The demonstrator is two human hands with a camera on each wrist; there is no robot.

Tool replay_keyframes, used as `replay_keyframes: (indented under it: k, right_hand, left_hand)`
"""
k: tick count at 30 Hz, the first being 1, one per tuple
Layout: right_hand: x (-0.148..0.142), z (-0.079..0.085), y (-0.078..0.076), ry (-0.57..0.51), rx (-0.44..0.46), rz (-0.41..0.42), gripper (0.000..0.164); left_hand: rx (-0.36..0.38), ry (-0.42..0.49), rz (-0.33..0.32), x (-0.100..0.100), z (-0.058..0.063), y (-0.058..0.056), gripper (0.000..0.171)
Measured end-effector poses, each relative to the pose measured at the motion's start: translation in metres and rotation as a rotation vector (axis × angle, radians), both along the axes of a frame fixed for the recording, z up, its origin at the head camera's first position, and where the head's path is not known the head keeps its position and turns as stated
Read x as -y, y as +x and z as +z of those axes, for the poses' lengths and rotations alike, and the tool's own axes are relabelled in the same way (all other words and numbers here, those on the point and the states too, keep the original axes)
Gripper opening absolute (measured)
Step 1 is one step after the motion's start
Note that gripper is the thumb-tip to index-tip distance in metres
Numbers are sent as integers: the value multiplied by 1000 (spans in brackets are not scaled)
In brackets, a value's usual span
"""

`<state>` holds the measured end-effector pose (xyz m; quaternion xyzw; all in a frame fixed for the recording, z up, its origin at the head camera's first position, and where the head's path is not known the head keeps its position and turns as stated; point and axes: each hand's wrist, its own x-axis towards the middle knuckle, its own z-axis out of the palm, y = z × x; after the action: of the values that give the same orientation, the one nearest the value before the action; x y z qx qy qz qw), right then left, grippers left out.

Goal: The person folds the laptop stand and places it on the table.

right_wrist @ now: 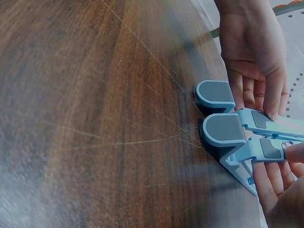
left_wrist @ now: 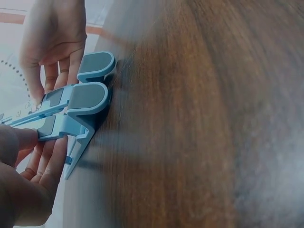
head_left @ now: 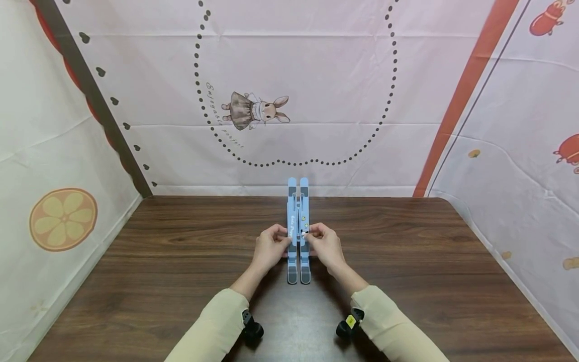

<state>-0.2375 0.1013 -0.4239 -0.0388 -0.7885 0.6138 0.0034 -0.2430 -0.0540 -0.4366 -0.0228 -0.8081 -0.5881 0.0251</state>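
Observation:
A light blue folding laptop stand with grey pads stands at the middle of the table, its two long arms close together and side by side. Printing and small cartoon figures mark its top. My left hand pinches the left arm, thumb on top and fingers underneath. On the other side, my right hand grips the right arm the same way. Both wrist views show the rounded front feet with grey pads and a slanted support leg beneath. Parts of the stand's underside are hidden by the fingers.
The brown wood-grain table spreads around the stand. A white printed cloth with a rabbit figure hangs behind it, and similar cloths stand at the left and right. Each wrist wears a small black camera.

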Motion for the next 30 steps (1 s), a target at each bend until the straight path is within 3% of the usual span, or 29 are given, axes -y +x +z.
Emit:
replay_keyframes:
  k: [30]
  right_hand:
    - [-1,-1,0,-20,0,20,12]
  left_hand:
    - [-3,-2,-9,-9,1,0,11]
